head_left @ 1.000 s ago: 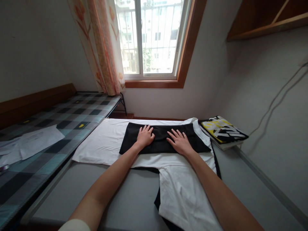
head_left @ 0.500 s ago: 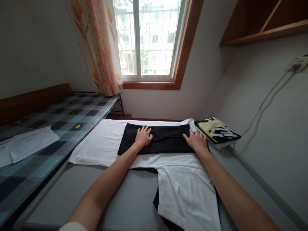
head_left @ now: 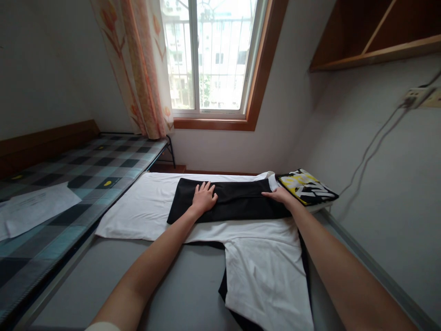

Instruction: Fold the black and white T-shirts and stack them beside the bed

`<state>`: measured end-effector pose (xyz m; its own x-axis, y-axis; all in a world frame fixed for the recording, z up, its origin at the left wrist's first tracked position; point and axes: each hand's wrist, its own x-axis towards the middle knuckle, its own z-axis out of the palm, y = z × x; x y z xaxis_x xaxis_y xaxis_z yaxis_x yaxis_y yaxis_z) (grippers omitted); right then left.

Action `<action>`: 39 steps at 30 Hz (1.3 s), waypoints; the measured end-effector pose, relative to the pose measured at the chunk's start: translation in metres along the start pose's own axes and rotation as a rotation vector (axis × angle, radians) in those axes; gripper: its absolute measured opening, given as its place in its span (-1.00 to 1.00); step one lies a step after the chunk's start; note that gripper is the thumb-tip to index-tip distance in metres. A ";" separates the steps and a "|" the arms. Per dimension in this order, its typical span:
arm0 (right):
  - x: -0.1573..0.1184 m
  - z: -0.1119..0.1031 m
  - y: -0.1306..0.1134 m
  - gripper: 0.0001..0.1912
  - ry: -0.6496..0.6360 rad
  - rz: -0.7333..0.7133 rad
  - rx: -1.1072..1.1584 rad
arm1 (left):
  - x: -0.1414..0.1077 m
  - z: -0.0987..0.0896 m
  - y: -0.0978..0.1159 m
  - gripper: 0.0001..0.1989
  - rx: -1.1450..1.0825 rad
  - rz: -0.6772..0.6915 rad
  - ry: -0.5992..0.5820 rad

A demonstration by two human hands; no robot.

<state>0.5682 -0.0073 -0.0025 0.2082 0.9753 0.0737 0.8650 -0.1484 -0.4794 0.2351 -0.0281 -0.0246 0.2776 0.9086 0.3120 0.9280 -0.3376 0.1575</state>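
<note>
My left hand (head_left: 204, 197) lies flat with its fingers spread on a folded strip of black cloth (head_left: 237, 202). This strip rests lengthwise on a white T-shirt (head_left: 134, 202) laid out on the grey surface. At the strip's right end is my right hand (head_left: 281, 195), turned on its side. Its thumb stretches left over the black cloth, while the other fingers are mostly hidden, so I cannot tell whether they grip anything. A white sleeve (head_left: 265, 276) spreads toward me, with black fabric showing under its edges.
A folded black, white and yellow printed garment (head_left: 306, 186) lies just past my right hand. To the left is a bed with a checked mattress (head_left: 127, 158) and white papers (head_left: 41, 204) on it. A cord (head_left: 365, 151) hangs along the right wall.
My right hand has turned from lying flat with fingers spread to resting on its side, its thumb pointing left. My left hand keeps its place on the black cloth. The view has shifted slightly.
</note>
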 end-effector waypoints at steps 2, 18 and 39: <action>0.000 -0.002 0.000 -0.48 -0.067 0.057 0.029 | -0.003 -0.003 0.006 -0.52 -0.004 0.114 0.055; -0.012 -0.020 -0.025 -0.59 -0.092 0.096 0.003 | -0.012 -0.007 0.028 -0.51 -0.154 0.508 -0.158; -0.076 0.020 -0.213 -0.75 -0.091 -0.234 -0.304 | 0.025 -0.014 0.004 -0.35 -1.581 -0.467 -0.197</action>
<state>0.3590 -0.0467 0.0770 -0.0406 0.9970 0.0657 0.9828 0.0517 -0.1771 0.2429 -0.0100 -0.0028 0.2056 0.9702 -0.1282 -0.1832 0.1669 0.9688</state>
